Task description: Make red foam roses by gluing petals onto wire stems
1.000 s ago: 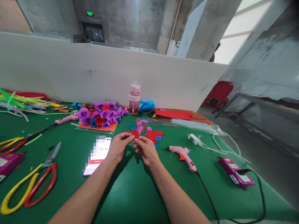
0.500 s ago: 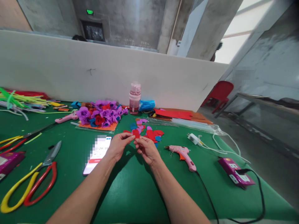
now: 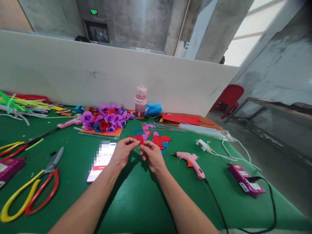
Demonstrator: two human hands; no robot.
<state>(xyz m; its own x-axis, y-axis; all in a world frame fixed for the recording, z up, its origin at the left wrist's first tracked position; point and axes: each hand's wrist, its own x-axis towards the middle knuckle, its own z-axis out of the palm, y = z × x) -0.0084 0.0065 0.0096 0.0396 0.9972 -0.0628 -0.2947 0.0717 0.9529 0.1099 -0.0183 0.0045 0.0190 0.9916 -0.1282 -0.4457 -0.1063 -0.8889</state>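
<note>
Between my two hands is a small red petal (image 3: 139, 138), pinched at its edges above the green table. My left hand (image 3: 123, 150) is closed on its left side, thumb against fingers. On the right side, my right hand (image 3: 151, 154) pinches it with thumb and forefinger. Just beyond lie loose petals (image 3: 158, 140) in red, purple and blue. A pile of finished paper-like roses (image 3: 107, 118), mostly purple with some red and blue, rests on an orange sheet to the left. Right of my hands lies a pink glue gun (image 3: 191, 161) with its cord running toward me.
Scissors (image 3: 50, 175) with yellow and red handles and a phone (image 3: 103, 162) lie at left. A pink bottle (image 3: 140, 102) stands by the white partition (image 3: 117, 74). On the right are a white charger (image 3: 203, 145) with cable and a purple box (image 3: 246, 180). Colourful strips (image 3: 26, 105) fill the far left.
Both hands have shifted very slightly to the left with the red petal, which now sits a little lower between the fingers. The things on the table have stayed put.
</note>
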